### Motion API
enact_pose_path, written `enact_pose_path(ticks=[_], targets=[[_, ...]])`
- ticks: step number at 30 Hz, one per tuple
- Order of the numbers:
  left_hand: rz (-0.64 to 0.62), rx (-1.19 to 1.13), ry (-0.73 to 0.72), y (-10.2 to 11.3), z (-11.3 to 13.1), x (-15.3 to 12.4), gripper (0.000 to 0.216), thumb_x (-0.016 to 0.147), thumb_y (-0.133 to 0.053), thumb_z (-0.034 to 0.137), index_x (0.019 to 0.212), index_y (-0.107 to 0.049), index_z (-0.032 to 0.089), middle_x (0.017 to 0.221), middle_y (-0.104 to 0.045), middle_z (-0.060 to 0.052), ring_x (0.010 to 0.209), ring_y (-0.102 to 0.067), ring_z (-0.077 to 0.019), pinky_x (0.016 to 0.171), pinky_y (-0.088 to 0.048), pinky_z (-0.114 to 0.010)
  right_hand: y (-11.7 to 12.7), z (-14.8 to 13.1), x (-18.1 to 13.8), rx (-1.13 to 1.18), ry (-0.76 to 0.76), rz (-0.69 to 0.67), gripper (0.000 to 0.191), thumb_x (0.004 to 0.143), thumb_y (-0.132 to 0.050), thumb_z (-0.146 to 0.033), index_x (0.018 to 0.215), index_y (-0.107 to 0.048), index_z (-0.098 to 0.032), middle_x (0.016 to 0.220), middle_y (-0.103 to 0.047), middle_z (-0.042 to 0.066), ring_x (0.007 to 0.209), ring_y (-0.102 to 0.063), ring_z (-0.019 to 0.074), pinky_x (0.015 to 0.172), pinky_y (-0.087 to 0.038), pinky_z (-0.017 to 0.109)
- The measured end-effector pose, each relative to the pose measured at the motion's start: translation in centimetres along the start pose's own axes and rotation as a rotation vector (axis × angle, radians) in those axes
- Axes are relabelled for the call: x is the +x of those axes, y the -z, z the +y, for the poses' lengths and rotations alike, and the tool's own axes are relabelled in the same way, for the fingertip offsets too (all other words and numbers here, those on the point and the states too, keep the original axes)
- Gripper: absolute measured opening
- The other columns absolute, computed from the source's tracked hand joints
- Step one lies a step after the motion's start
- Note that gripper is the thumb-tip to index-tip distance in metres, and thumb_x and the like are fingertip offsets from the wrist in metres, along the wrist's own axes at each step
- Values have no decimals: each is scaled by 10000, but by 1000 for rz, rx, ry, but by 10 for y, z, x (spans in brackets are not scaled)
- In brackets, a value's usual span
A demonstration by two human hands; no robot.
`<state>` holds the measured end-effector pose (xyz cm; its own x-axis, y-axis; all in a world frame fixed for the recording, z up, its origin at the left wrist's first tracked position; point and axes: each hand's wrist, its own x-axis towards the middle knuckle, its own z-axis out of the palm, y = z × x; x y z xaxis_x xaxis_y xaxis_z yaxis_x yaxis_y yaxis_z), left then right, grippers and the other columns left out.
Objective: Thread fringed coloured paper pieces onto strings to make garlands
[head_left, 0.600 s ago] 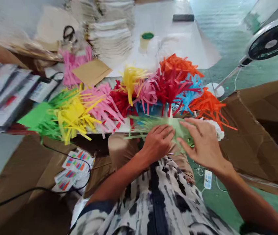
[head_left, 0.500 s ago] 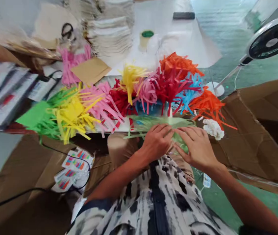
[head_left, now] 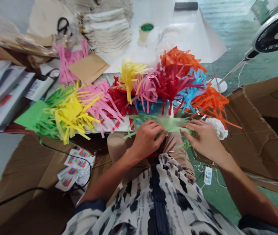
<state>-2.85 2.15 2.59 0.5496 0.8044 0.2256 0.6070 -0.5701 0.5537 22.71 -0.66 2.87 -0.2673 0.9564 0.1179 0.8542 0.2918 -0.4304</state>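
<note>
Left hand [head_left: 147, 139]: fingers curled, gripping one side of the pale green fringed paper [head_left: 172, 124].
Right hand [head_left: 205, 138]: thumb and fingers pinching its other side.
Paper position: between both hands, above the beige trousers [head_left: 118, 146].
Beyond paper: red tassel [head_left: 172, 81], beside a blue tassel [head_left: 192, 88].

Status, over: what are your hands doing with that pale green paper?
Left hand, right hand gripping pale green paper. Paper spans between them, strips at both ends. Colourful fringe bundles crowd just beyond.

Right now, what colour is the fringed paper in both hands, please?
The fringed paper is pale green, in the head view.
</note>
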Motion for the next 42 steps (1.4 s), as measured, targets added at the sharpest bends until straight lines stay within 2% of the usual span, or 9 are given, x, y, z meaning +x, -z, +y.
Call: enact_pose_path(ticks=[3, 5, 11, 18, 23, 29, 35, 38, 42], targets=[[55, 76, 99, -3, 0, 1, 212, 1033, -613, 292, 884, -727, 194, 997, -762, -52, 1014, -630, -227, 928, -478, -390, -3, 2, 7, 35, -76, 4, 265, 1018, -574, -376, 883, -736, -216, 836, -736, 53, 787, -664, 234, 729, -430, 347], [52, 143, 154, -3, 0, 2, 183, 1020, -636, 302, 904, -736, 202, 993, -761, -47, 1020, -623, -239, 900, -449, -404, -5, 2, 8, 13, -131, 25, 271, 1017, -568, -404, 912, -731, -214, 781, -713, 44, 727, -635, 231, 686, -396, 342], [37, 229, 267, -3, -3, 9, 223, 997, -673, 384, 872, -745, 214, 1027, -730, -45, 1028, -598, -250, 856, -399, -424, -11, -10, 8, -115, -142, 42, 274, 1021, -547, -413, 933, -709, -209, 874, -732, 69, 828, -644, 260, 730, -369, 352], [-13, 251, 270, -1, -5, 19, 274, 990, -676, 427, 832, -747, 214, 1038, -721, -46, 1052, -588, -255, 846, -382, -442, -22, -17, 9, -197, -209, 123, 347, 1038, -532, -446, 817, -652, -208, 825, -706, 60, 849, -630, 250, 735, -328, 355], [-69, 221, 282, 7, -1, 20, 257, 929, -736, 460, 849, -750, 216, 1085, -715, -51, 1090, -578, -270, 875, -386, -453, -30, -17, 9, -261, -220, 173, 285, 1021, -570, -441, 873, -643, -209, 814, -694, 52, 813, -593, 242, 731, -318, 364], [-16, 305, 282, 5, -6, 21, 236, 948, -693, 373, 785, -754, 213, 1040, -723, -80, 1062, -564, -295, 850, -388, -479, -31, -20, 11, -315, -224, 172, 252, 1024, -553, -407, 884, -637, -215, 826, -709, 67, 797, -587, 256, 719, -309, 383], [10, 344, 249, -2, -13, 22, 259, 961, -671, 366, 768, -737, 207, 1025, -712, -102, 1045, -558, -316, 868, -398, -522, -31, -20, 14, -315, -223, 165, 269, 1033, -505, -394, 877, -636, -219, 825, -715, 95, 790, -577, 272, 698, -305, 390], [17, 383, 260, 2, -9, 22, 217, 958, -672, 372, 832, -731, 207, 1041, -706, -120, 1069, -564, -340, 912, -392, -556, -32, -20, 14, -329, -226, 173, 277, 1032, -502, -402, 885, -644, -215, 827, -714, 101, 792, -574, 277, 701, -312, 392], [138, 454, 209, 8, 8, 17, 206, 987, -634, 332, 1116, -723, 199, 1181, -705, -142, 1155, -580, -352, 1001, -382, -569, -31, -22, 15, -322, -248, 139, 286, 1036, -493, -398, 909, -658, -203, 869, -730, 116, 828, -596, 289, 714, -331, 401]])
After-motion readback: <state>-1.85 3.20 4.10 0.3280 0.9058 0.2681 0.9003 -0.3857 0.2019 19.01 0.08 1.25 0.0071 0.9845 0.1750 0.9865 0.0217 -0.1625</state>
